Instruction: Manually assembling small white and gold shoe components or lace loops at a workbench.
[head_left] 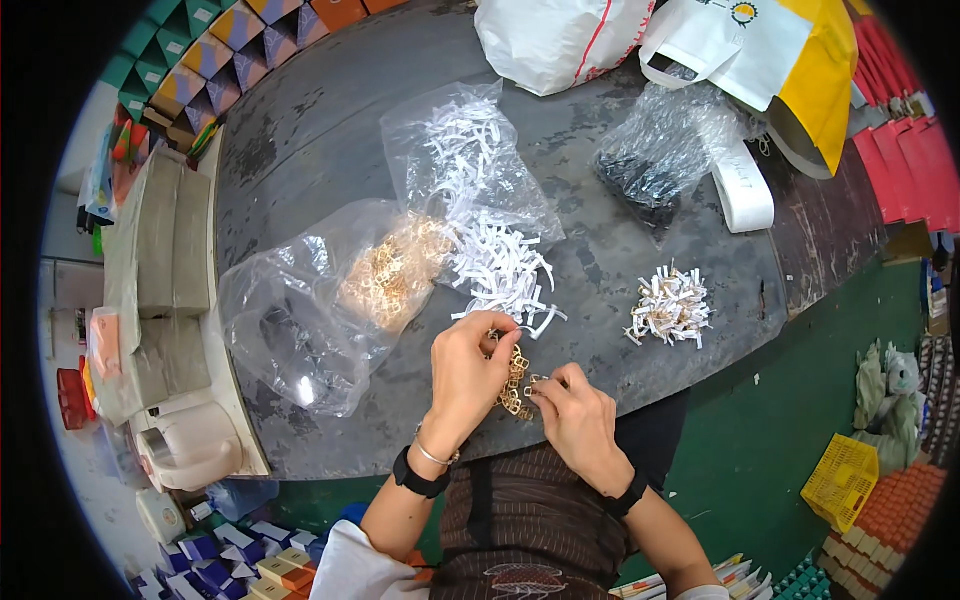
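Near the front edge of the dark table, my left hand [468, 365] is closed in a pinch over a small heap of gold metal buckles [513, 388]. What sits between its fingertips is too small and hidden to make out. My right hand [578, 415] pinches one small gold buckle [534, 384] at the heap's right side. Just beyond my left hand lies a loose pile of short white strips [503, 268]. Off to the right, white strips with gold bits among them form a separate pile [670, 308].
A clear bag [395, 275] of gold buckles lies left of the strips, and a clear bag [465, 145] of white strips lies behind them. A bag of black items [650, 160], a white ribbon roll [742, 185] and large bags [560, 45] stand at the back. A beige jug [195, 448] is left.
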